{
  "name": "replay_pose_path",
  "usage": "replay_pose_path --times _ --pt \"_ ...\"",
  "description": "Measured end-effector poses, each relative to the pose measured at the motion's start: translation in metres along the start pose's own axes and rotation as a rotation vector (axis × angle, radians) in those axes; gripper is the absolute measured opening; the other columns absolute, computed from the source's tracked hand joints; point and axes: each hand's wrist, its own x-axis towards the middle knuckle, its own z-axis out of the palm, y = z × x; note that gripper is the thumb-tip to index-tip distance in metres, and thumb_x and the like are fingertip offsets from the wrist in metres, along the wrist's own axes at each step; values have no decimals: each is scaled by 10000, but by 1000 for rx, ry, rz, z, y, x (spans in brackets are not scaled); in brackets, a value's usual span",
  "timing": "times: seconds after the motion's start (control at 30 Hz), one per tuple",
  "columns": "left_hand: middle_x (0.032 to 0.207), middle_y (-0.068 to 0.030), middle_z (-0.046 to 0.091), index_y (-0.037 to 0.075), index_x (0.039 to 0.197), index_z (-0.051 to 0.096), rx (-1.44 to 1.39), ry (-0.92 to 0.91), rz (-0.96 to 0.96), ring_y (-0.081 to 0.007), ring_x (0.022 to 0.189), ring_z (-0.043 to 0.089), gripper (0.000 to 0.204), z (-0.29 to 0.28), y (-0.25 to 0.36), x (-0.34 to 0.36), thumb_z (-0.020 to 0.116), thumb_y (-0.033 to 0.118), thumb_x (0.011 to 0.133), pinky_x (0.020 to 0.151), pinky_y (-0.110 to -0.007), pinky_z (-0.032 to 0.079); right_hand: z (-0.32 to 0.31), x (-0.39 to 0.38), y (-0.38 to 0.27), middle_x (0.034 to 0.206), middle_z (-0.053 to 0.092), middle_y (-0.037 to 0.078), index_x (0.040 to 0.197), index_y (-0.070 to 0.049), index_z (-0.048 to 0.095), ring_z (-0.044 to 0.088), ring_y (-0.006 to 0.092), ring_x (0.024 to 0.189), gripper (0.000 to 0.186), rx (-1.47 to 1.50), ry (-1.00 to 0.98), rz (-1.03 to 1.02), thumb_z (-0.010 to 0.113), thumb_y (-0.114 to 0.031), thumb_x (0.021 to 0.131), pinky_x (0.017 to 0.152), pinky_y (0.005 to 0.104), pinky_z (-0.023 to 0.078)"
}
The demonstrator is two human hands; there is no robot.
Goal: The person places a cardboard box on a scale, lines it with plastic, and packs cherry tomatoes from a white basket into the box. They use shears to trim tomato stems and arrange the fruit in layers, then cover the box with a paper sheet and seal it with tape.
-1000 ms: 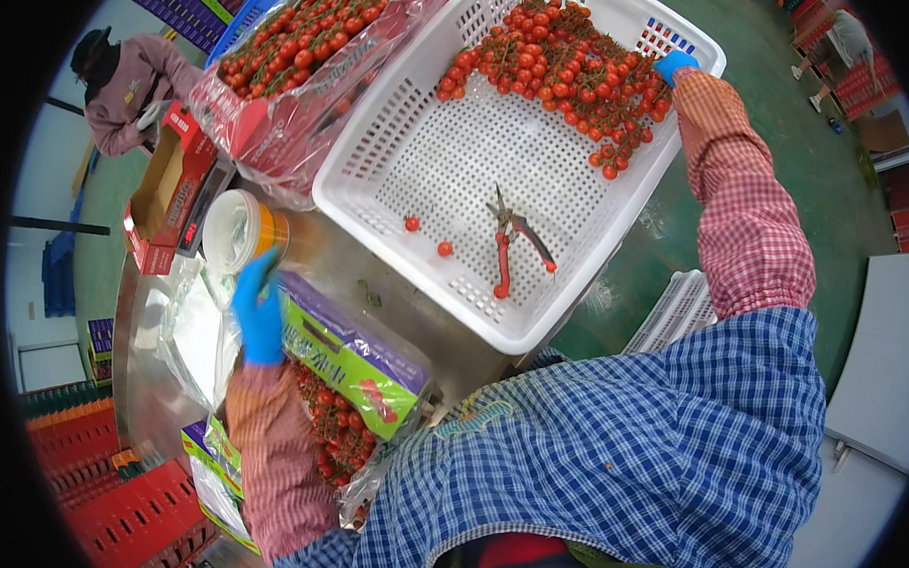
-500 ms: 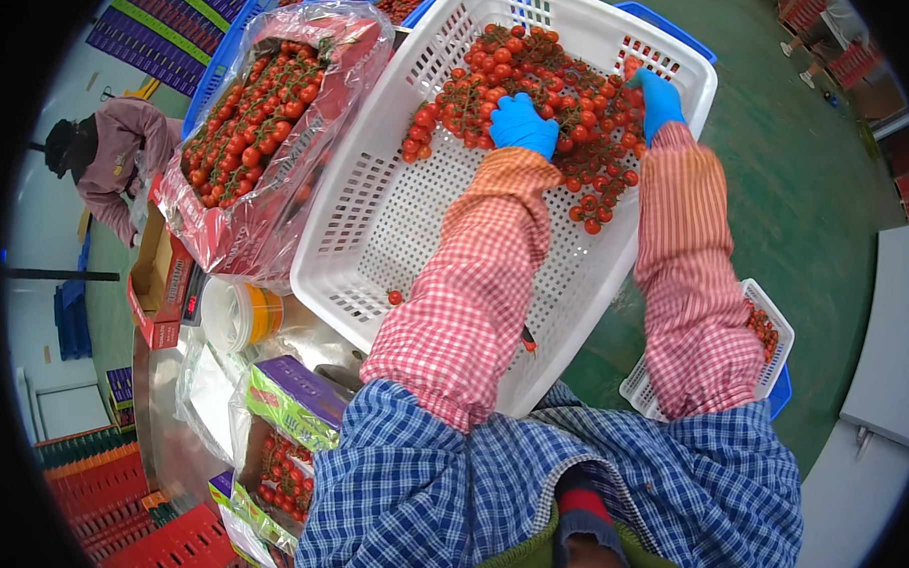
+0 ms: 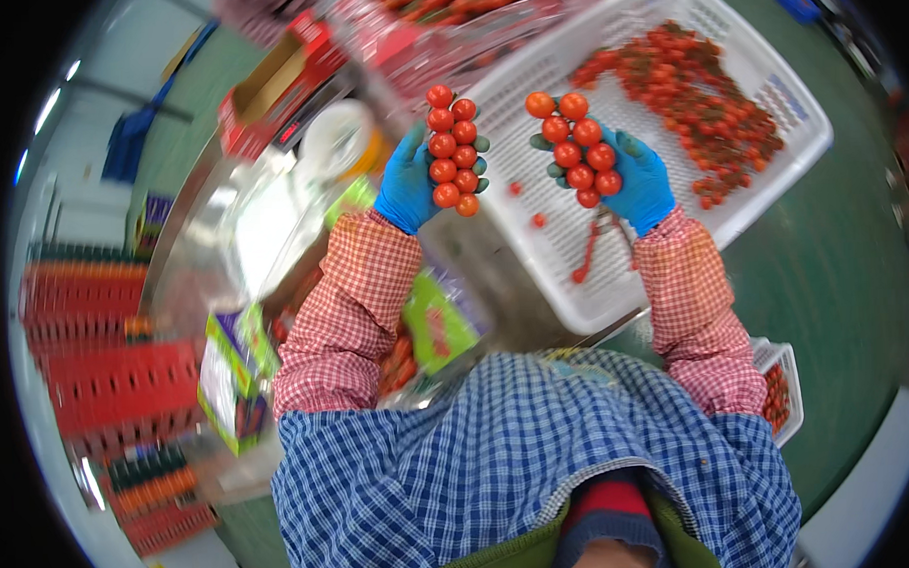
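Observation:
In my blue-gloved left hand [image 3: 406, 186] is a long truss of red cherry tomatoes [image 3: 454, 149], held upright in the middle of the view. My blue-gloved right hand [image 3: 638, 184] grips another truss [image 3: 580, 157], raised over the white perforated basket [image 3: 572, 308]. Both hands have their fingers wrapped behind the fruit, with greyish-stained fingertips showing. Inside the basket, a pile of tomato trusses [image 3: 714, 115] lies along the back and right, with red-handled shears [image 3: 584, 264] and two loose tomatoes [image 3: 538, 221] nearer the front.
Left are a red open carton [image 3: 248, 111], a white tub [image 3: 332, 138], a steel table [image 3: 178, 264] and green-purple boxes [image 3: 438, 320]. Behind sit wrapped tomatoes [image 3: 445, 4] and a person's sleeve [image 3: 255, 6]. A small white basket [image 3: 790, 367] is at lower right, stacked red crates [image 3: 108, 386] far left.
Both hands have come out of the tomato pile toward me, each now lifting a truss. The view has shifted, and the co-worker is mostly cut off at the top.

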Motion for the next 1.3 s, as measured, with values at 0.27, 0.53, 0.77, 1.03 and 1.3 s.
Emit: replay_pose_path --times 0.27,0.53,0.77,1.03,1.3 --pt "1110 -107 526 87 1271 387 373 522 180 -214 910 545 687 -42 5 -233 248 626 868 767 -349 477 116 14 110 1299 405 192 1330 9 286 460 344 1144 555 133 -328 338 448 -299 898 977 461 369" --pt "1189 -130 505 187 1340 344 1652 568 49 -251 1068 503 644 -31 -46 -229 648 219 773 932 -369 396 95 30 135 1011 538 140 1139 -24 443 553 296 911 320 197 54 366 523 -141 852 809 458 465" --pt "940 -145 509 215 1359 302 2055 569 -67 -311 895 501 626 -37 -66 -178 578 356 814 786 -416 430 110 -12 108 1172 479 132 1395 -133 205 520 261 1039 669 -727 -26 542 549 -88 822 916 381 422" --pt "1004 -143 504 209 1332 351 2090 611 -24 -318 924 499 601 -50 -56 -163 596 338 798 787 -414 428 69 76 121 1149 498 140 1325 -211 347 482 300 1064 647 -2409 -1156 -630 629 -132 747 854 404 440" --pt "1219 -187 451 94 1271 408 2192 464 45 -357 1110 437 576 -92 -38 -151 604 266 758 910 -443 378 65 76 117 1065 557 177 1232 -127 452 532 335 994 543 -2154 -919 -149 588 -286 731 830 458 422"
